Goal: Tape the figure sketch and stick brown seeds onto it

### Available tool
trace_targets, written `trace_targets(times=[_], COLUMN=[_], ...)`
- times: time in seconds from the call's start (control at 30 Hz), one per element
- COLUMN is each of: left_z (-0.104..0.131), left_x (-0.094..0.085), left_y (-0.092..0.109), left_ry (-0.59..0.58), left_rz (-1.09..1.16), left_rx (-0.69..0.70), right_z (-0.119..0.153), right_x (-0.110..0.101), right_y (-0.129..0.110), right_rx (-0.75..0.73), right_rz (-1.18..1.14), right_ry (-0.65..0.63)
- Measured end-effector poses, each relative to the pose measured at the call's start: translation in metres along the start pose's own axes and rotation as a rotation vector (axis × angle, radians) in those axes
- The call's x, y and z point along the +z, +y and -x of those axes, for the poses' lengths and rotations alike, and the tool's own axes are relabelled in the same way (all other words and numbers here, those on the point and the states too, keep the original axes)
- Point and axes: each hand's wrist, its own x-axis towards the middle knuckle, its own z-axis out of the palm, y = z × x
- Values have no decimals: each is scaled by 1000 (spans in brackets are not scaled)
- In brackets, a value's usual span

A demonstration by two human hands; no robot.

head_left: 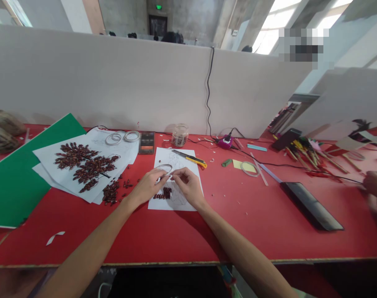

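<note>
My left hand [146,185] is closed on a narrow pale ring, which looks like a thin roll of tape [170,166]. Close beside it, my right hand [190,186] has thumb and fingers pinched together near the ring's edge; what is between them is too small to make out. Both hands are over a white sheet with a pencil drawing [177,200]. On that sheet, glossy dark brown seeds [166,193] lie in short rows below my fingers. A yellow utility knife [196,160] rests across the sheet's upper part.
Left are a loose seed pile [110,192], a seed-covered drawing [83,165], a green board [13,188], more tape rolls [132,136] and a calculator [146,142]. Behind stand a jar [180,135] and purple power adapter [226,141]. Right lie a black case [311,205] and another person's hand [376,184].
</note>
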Motion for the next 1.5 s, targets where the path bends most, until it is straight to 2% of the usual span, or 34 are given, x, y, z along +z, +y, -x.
trace_targets(times=[0.17,0.27,0.4,0.6,0.8,1.03,1.13,1.2,1.27,1.33,1.43,1.5], left_z=[-1,0,1,1,1,-3,-4,-5,-5,-4,-1,0], left_x=[-2,-1,2,3,4,8,2,-5,-13,-19,-17,-12], left_y=[0,-3,-7,-2,2,10,6,-2,-12,-22,-27,-24], left_ry=[-5,9,15,-14,40,117,140,195,244,246,211,238], left_rz=[18,-46,-116,-186,-155,24,15,-6,-68,-202,-422,-452], left_rx=[-13,-32,-37,20,26,-10,-33,-69,-86,-84,-101,-123], right_z=[-4,-4,-2,1,1,-1,2,4,4,1,-5,-7], right_x=[-2,-2,-2,-3,-3,-1,-2,-3,-5,-8,-12,-14], right_y=[4,4,1,-4,-7,-4,-6,-10,-12,-11,-3,2], right_rx=[94,81,11,-190,-215,-345,-378,-391,-359,-232,28,109], right_rz=[-219,-228,-90,199,260,332,423,420,343,221,24,-52], right_ry=[1,-2,-37,-47,-60,-81,-87,-78,-57,-76,-165,-205])
